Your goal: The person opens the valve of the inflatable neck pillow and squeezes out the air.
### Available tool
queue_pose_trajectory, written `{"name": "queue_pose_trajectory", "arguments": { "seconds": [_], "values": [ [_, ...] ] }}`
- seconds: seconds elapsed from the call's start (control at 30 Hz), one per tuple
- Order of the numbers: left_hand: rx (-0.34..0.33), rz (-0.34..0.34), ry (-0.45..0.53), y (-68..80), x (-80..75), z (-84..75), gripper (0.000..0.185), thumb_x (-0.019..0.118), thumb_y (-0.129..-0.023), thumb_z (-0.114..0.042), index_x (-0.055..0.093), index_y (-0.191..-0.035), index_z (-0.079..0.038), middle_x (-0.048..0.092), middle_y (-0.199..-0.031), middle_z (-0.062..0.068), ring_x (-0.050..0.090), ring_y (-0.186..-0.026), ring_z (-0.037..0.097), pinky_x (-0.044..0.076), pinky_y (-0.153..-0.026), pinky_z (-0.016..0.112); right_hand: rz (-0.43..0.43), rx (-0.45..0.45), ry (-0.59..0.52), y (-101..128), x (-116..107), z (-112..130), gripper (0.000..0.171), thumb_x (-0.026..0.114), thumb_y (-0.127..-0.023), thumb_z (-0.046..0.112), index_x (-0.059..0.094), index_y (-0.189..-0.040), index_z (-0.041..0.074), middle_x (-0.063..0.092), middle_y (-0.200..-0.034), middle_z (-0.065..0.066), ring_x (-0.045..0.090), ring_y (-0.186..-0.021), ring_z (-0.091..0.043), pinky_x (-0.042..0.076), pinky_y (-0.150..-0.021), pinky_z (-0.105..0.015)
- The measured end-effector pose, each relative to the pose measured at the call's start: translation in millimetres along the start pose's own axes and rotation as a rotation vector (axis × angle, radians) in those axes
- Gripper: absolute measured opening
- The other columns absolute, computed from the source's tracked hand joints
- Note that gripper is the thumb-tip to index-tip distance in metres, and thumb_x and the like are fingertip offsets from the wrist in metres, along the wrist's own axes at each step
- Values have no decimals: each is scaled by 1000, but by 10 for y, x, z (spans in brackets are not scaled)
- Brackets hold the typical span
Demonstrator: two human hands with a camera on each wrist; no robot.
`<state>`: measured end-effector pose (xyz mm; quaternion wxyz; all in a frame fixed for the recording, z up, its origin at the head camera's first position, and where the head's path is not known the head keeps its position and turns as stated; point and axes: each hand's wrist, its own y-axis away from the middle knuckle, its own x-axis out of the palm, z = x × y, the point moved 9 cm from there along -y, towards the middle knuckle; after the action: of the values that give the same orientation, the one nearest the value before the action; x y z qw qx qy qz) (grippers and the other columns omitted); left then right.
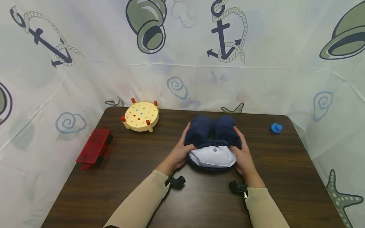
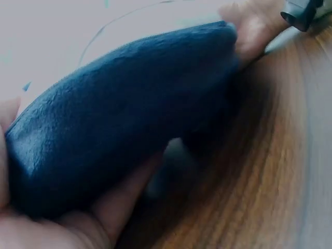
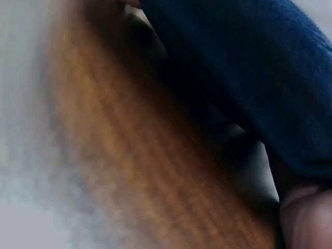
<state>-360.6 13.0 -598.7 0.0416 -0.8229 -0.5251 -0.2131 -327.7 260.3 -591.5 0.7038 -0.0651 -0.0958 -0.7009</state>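
Observation:
A navy blue U-shaped neck pillow (image 1: pixel 212 133) with a white panel (image 1: pixel 213 157) on its near side lies at the middle of the dark wooden table (image 1: pixel 142 177). My left hand (image 1: pixel 180 151) grips its left side, thumb on top. My right hand (image 1: pixel 243 153) grips its right side the same way. In the left wrist view the navy fabric (image 2: pixel 124 129) fills the frame above my fingers (image 2: pixel 119 202). The right wrist view is blurred, with navy fabric (image 3: pixel 249 67) over the wood and a fingertip (image 3: pixel 306 218) under it.
A round yellow peg board (image 1: pixel 141 116) with red pegs stands at the back left. A red toy cart (image 1: pixel 94 148) sits at the table's left edge. A small blue object (image 1: pixel 276 128) lies at the back right. A printed cloth backdrop (image 1: pixel 182 47) surrounds the table.

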Motion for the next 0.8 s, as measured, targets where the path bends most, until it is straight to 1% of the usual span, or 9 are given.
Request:
{"name": "queue_pose_trajectory", "arguments": {
  "seconds": [0.1,0.17,0.27,0.33,0.47,0.5,0.57,0.67,0.8],
  "values": [
    [23,27,-76,-15,-4,-3,94,63,-85,12,45,-161,-41,43,-167,-2,46,-143,21,43,-113,33,59,-10,24,22,53,10,56,47,-107,-5,53,-158,18,49,-158,-1,54,-132,-16,54,-103,-22],
    [25,38,-122,-15,-5,0,78,67,-87,10,52,-153,-30,54,-154,1,53,-135,20,46,-110,33,101,-46,-2,49,90,44,35,54,-114,14,60,-148,13,58,-148,-1,58,-127,-14,53,-105,-23],
    [39,85,-190,-4,38,-17,71,73,-86,8,48,-147,-19,58,-141,1,56,-127,17,47,-107,31,129,-105,14,77,115,98,48,63,-107,53,61,-136,15,61,-133,4,58,-120,-11,50,-102,-21],
    [55,137,-232,15,89,-36,79,77,-82,8,43,-148,-17,56,-141,1,56,-126,18,46,-108,30,109,-118,76,79,108,103,52,68,-99,59,61,-129,17,61,-124,4,58,-113,-11,50,-96,-21],
    [92,196,-252,51,160,-70,95,84,-74,6,34,-152,-14,53,-144,6,55,-126,20,46,-108,30,-5,-57,206,45,47,56,35,80,-101,35,58,-114,10,60,-108,3,61,-98,-11,53,-83,-22],
    [97,187,-257,51,155,-64,91,87,-80,-3,33,-152,-14,52,-145,6,54,-127,18,45,-109,28,-28,-39,226,40,36,44,32,81,-101,26,57,-114,8,60,-109,2,61,-99,-12,54,-83,-22],
    [104,144,-249,47,134,-60,81,88,-92,-26,35,-152,-13,53,-147,8,54,-129,17,43,-110,27,-79,-18,278,33,4,32,34,82,-99,18,55,-118,7,58,-118,3,58,-109,-13,52,-87,-22],
    [87,46,-260,29,69,-33,75,83,-96,-51,44,-150,-16,57,-148,7,56,-129,16,44,-111,27,-121,0,283,41,-10,24,51,84,-98,15,50,-135,13,49,-139,4,51,-127,-16,49,-97,-22],
    [63,-69,-284,14,-26,-29,67,87,-95,-31,47,-148,-25,57,-152,6,55,-137,22,44,-115,38,-157,3,170,60,23,26,71,83,-97,12,37,-149,27,41,-152,1,50,-136,-22,49,-104,-22]
  ]
}}
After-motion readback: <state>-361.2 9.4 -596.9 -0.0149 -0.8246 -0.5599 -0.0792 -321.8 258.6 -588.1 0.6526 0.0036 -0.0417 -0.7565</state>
